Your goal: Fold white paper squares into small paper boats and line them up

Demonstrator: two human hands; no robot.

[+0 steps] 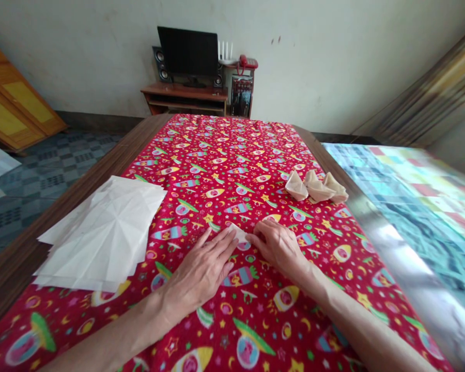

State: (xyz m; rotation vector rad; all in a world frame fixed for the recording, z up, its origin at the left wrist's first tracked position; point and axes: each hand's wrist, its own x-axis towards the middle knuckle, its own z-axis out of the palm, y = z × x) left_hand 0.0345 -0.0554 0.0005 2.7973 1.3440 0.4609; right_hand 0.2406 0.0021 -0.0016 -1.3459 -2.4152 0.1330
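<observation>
For crisp creasing, the folded white paper (239,234) on the red tablecloth (225,181) is best pinned under the outstretched left hand (201,268); whether it is pinched by the curled right hand (278,245) cannot be told.

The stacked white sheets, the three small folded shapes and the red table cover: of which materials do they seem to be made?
White sheets: probably thin matte paper; the top one keeps sharp radiating creases. Folded shapes: likely paper too, matte and cream-toned, holding stiff points. Red cover: apparently soft printed fabric, perhaps fleece, with a dull surface; the weave is too small to tell.
</observation>
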